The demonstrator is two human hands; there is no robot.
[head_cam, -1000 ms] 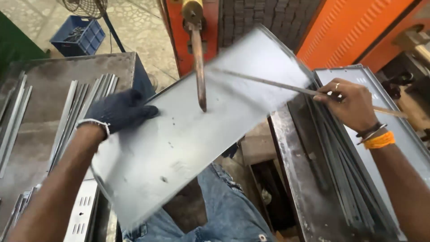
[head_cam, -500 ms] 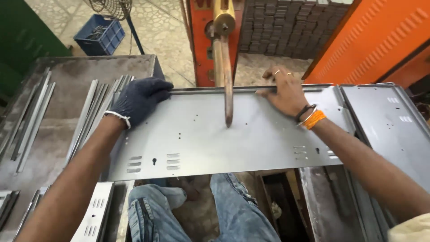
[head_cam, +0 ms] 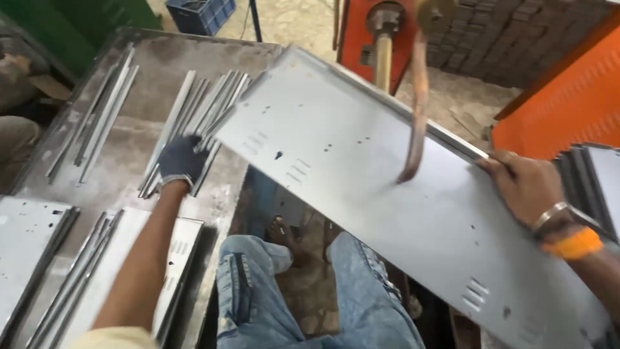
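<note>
A large grey sheet-metal panel [head_cam: 361, 174] with punched holes and louvre slots lies tilted across my lap, under the curved copper arm [head_cam: 416, 123] of a spot welder. My right hand [head_cam: 523, 184], bare with a metal bangle and an orange band at the wrist, grips the panel's folded far edge. My left hand [head_cam: 181, 158], in a dark glove, rests on a bundle of narrow metal strips [head_cam: 194, 113] on the bench to my left, off the panel.
A steel bench [head_cam: 129, 129] on the left carries more loose strips [head_cam: 97, 123] and stacked panels [head_cam: 39, 245]. An orange welder body [head_cam: 381, 32] stands ahead and an orange cabinet [head_cam: 562, 110] at right. A blue crate [head_cam: 206, 13] sits on the floor beyond.
My left hand has left the panel's edge and dropped onto the strips on the bench. The panel has swung from level to a slant, its left end farther away, held by my right hand alone.
</note>
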